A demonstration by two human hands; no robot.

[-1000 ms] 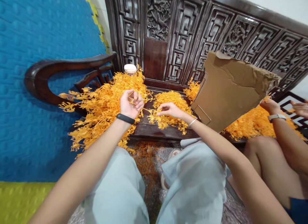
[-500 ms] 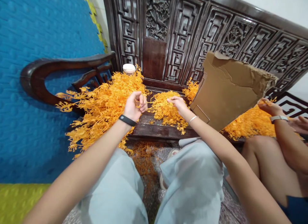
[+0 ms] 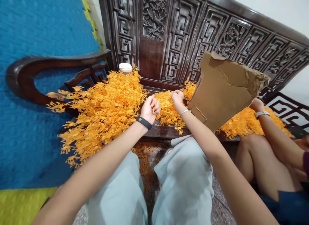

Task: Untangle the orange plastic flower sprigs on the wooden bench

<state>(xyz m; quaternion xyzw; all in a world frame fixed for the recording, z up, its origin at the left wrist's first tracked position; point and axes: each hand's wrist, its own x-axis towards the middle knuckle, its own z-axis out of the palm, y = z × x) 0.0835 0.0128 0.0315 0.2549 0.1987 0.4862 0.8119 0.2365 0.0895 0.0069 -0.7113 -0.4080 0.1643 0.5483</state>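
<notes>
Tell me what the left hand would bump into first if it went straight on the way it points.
Probably the smaller orange heap on the dark bench, just ahead of the left hand, though depth is hard to judge here.

Dark, polished wooden bench point(image 3: 166, 132) with a tall backrest point(image 3: 151, 57) of pierced angular fretwork and carved panels. At the bench's left end, a curved armrest point(image 3: 19, 72); at its far right end, more dark fretwork point(image 3: 286, 111). Left of the bench, textured blue matting point(image 3: 43, 28), edged by a jagged yellow border point(image 3: 91, 22). Above the bench, plain whitish wall point(image 3: 289, 10). Below the bench, speckled greyish floor point(image 3: 219, 200). Along the bench's top rail point(image 3: 256, 14), glints of light.
</notes>
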